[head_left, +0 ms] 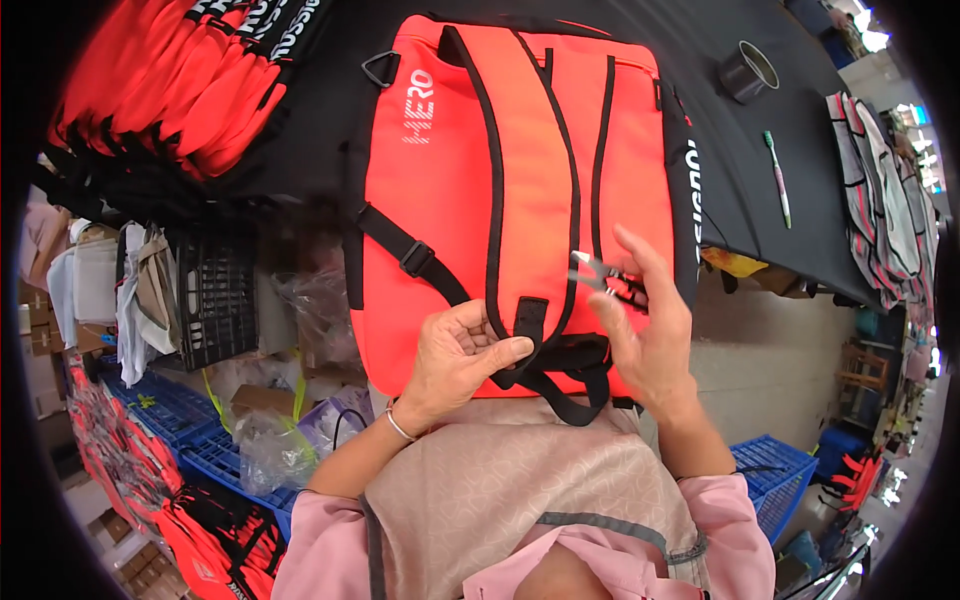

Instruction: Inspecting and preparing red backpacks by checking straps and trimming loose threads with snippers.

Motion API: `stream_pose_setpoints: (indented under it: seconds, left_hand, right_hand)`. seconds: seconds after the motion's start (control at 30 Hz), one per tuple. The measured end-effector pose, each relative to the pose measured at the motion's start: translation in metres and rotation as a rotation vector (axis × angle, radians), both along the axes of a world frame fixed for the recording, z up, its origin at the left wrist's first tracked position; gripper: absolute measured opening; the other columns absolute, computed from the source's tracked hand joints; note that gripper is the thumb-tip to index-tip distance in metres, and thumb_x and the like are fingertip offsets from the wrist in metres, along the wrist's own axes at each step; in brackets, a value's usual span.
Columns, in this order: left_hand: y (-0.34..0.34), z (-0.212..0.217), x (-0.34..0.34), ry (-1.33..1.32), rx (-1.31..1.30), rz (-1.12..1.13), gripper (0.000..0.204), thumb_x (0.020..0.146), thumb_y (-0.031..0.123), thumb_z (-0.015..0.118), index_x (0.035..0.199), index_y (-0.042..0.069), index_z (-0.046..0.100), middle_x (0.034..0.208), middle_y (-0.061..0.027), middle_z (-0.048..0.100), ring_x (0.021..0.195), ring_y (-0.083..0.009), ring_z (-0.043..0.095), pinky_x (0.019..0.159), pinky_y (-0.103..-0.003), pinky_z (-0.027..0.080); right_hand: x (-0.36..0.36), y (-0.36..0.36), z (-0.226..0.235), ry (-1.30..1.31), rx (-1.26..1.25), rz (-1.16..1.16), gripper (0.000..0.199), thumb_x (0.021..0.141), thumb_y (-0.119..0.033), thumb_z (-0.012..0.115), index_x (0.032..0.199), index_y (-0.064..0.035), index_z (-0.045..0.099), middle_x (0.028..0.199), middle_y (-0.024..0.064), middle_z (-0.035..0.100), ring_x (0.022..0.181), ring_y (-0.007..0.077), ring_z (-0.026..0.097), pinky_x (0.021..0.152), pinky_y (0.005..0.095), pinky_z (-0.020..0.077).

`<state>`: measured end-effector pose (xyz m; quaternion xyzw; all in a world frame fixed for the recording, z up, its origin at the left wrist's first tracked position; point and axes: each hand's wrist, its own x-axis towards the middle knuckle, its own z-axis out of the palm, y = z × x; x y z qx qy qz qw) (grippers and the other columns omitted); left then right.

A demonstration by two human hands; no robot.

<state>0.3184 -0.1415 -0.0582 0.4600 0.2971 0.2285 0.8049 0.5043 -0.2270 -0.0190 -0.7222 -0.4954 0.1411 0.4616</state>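
Down at the near edge of the black desk (770, 190), an orange backpack (440, 200) with black trim is laid flat, its back panel and shoulder straps facing up and its lower end hanging toward the person's lap. The left hand (460, 355) is curled partly shut at that lower end: its thumb and bent fingers are pinched on the black strap tab (530, 315) where the webbing meets the orange fabric. The right hand (650, 330) is held just beside it, to the right, with the index finger raised and the other fingers folded around a small pair of thread snips (600, 275); the bright metal tips are pointed left, toward the strap, and appear slightly apart. The snips' tips are not touching the backpack as far as can be seen.

Farther back on the desk, a roll of dark tape (748, 70) and a green-handled toothbrush (778, 178) are seen, well apart from the hands. A stack of like orange bags (170, 80) is piled at the upper left.
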Motion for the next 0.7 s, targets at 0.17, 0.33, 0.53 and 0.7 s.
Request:
stream_pose_setpoints:
  seconds: [0.17,0.33,0.53,0.7]
  left_hand:
    - [-0.001,0.007,0.003,0.057,-0.056,-0.013,0.02,0.085,0.008,0.075,0.1,-0.001,0.065,0.082,-0.0032,0.068,0.07,-0.0057,0.063,0.064,-0.02,0.053]
    - [-0.005,0.005,0.005,0.047,-0.066,0.011,0.02,0.085,0.008,0.075,0.099,-0.001,0.065,0.081,-0.0031,0.068,0.068,-0.0049,0.062,0.062,-0.019,0.052]
    - [-0.006,0.004,0.003,0.031,-0.074,0.006,0.021,0.085,0.007,0.074,0.103,-0.001,0.065,0.084,-0.0035,0.069,0.07,-0.0056,0.063,0.064,-0.02,0.052]
    - [-0.005,0.002,0.003,0.039,-0.044,-0.005,0.023,0.086,0.007,0.073,0.106,-0.002,0.065,0.087,-0.0038,0.069,0.071,-0.0058,0.063,0.066,-0.02,0.051]
  right_hand:
    - [0.0,-0.02,-0.009,-0.358,0.04,0.062,0.029,0.077,-0.015,0.079,0.099,-0.0013,0.065,0.084,0.0098,0.065,0.071,0.0258,0.06,0.062,0.0345,0.0465]
    - [-0.004,-0.022,-0.014,-0.576,0.112,0.06,0.031,0.072,-0.018,0.082,0.096,-0.0036,0.068,0.08,0.0074,0.065,0.065,0.0216,0.059,0.056,0.0321,0.0454]
    - [-0.006,-0.019,-0.014,-0.617,0.116,0.064,0.032,0.072,-0.018,0.082,0.098,-0.0043,0.069,0.081,0.0063,0.065,0.066,0.0207,0.06,0.057,0.031,0.0463]
    - [-0.007,-0.017,-0.016,-0.612,0.108,0.072,0.031,0.072,-0.018,0.082,0.097,-0.0043,0.07,0.081,0.0062,0.065,0.066,0.0207,0.06,0.057,0.031,0.0467]
